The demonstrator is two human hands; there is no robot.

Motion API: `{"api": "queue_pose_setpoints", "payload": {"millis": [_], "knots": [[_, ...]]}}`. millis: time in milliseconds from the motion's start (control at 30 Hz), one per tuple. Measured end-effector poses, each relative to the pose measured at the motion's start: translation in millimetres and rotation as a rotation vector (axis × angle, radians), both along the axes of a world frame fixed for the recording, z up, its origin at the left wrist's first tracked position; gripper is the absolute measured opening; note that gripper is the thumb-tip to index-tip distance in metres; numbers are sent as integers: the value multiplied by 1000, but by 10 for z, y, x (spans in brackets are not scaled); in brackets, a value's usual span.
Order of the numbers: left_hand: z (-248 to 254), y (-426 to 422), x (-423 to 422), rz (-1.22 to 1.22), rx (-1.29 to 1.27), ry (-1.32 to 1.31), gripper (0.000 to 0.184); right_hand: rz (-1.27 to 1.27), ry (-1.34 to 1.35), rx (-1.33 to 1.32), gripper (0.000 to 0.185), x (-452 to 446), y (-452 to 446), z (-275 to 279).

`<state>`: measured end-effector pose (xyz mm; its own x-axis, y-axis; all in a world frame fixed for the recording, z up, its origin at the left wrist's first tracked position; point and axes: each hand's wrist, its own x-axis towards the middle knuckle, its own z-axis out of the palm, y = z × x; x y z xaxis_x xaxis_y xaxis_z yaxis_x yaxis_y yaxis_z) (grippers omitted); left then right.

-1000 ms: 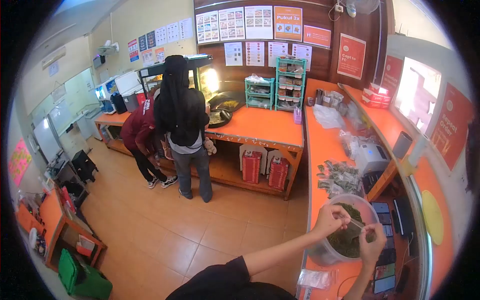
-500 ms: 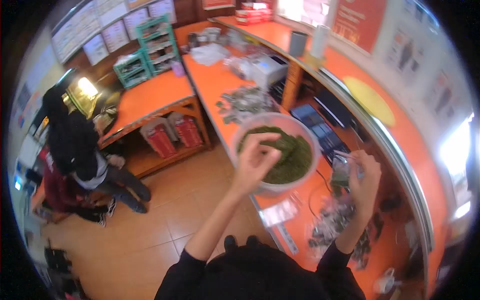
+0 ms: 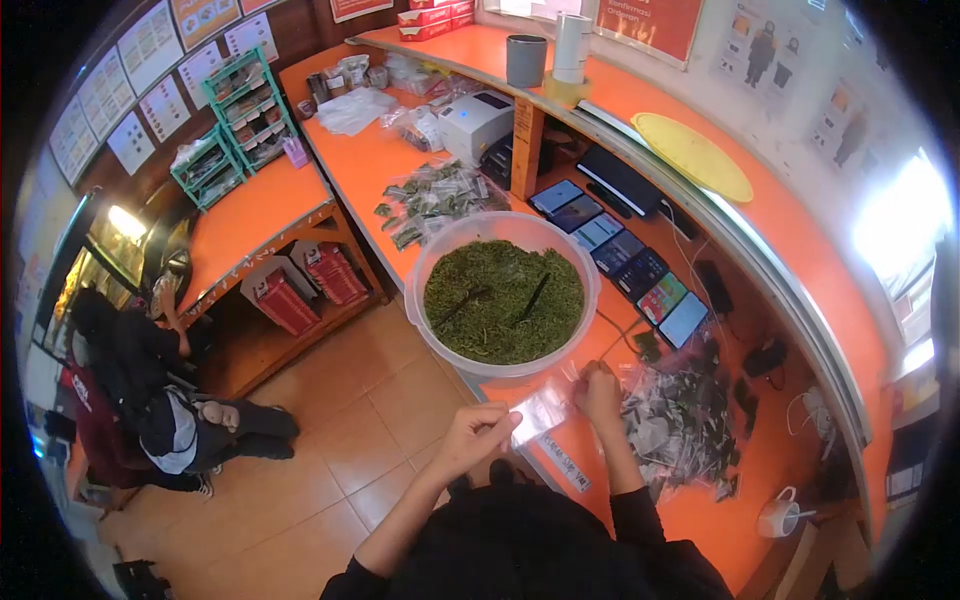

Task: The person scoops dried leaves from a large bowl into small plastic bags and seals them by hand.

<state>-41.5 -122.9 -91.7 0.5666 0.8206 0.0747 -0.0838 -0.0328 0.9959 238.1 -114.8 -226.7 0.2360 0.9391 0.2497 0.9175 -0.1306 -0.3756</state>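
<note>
A small clear plastic bag (image 3: 540, 412) lies between my hands at the table's edge, apparently on top of others like it. My left hand (image 3: 478, 436) pinches its left side, fingers closed. At its right side, my right hand (image 3: 600, 394) is curled shut on the plastic, its fingertips partly hidden. Just beyond stands a large translucent tub (image 3: 418, 325) of chopped green herb (image 3: 490, 325), with a black handle (image 3: 533, 297) sticking out. Right of my right hand lies a pile of small filled plastic packets (image 3: 680, 425).
More packets of green leaves (image 3: 440, 197) lie behind the tub. Several phones (image 3: 620, 250) line the right side under a raised shelf (image 3: 790, 270). A white mug (image 3: 778, 515) stands at lower right. At far left, people (image 3: 140, 370) are by another counter (image 3: 265, 205).
My left hand has come down from over the tub to the plastic bag. My right hand has left the packet with green contents and moved left and down. The view has shifted.
</note>
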Motion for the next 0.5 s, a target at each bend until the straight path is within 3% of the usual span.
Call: {"api": "queue_pose_setpoints", "payload": {"millis": [67,133,167,233,300,367,433,500], "knots": [[-137,-35,17,7,-3,24,33,-75,236,-72,16,35,-27,-19],[-431,-83,128,62,-148,50,22,20,285,-18,14,136,-7,-80],[-503,-86,153,-3,-85,75,16,30,231,37,12,151,6,-81],[-595,-116,220,-44,22,98,30,135,234,119,9,184,-78,39],[-936,-190,412,-2,159,96,34,182,478,27,14,29,-260,418],[-1002,-167,490,65,168,131,25,305,569,-79,11,-124,-441,700],[-723,-165,485,141,90,160,21,369,671,-141,9,-392,-482,872],[-647,-106,441,248,0,81,16,293,927,26,17,-648,-526,1060]]}}
